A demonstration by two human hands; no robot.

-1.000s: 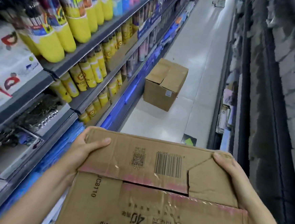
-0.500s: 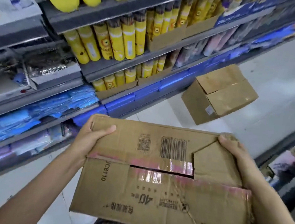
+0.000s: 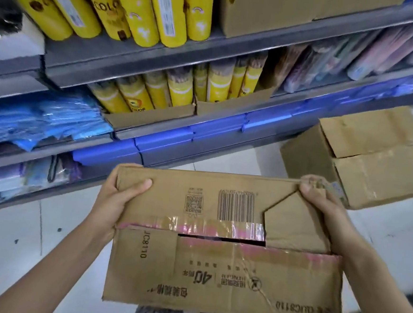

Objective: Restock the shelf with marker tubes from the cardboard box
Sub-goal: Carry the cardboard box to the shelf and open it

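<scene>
At lower centre of frame, the cardboard box (image 3: 222,251) is gripped by left hand (image 3: 113,198) and right hand (image 3: 320,202) at its far corners, flaps closed. View has swung from the aisle to face the shelf (image 3: 159,53) of yellow marker tubes (image 3: 142,10); carrying likely done, opening next.

Grey metal shelving (image 3: 124,58) fills the upper half of the frame, its lower edges trimmed with blue price strips (image 3: 217,127). A pale tiled floor (image 3: 6,239) spreads across the lower left and right, with dark specks on it. Even, soft light falls over everything.
</scene>
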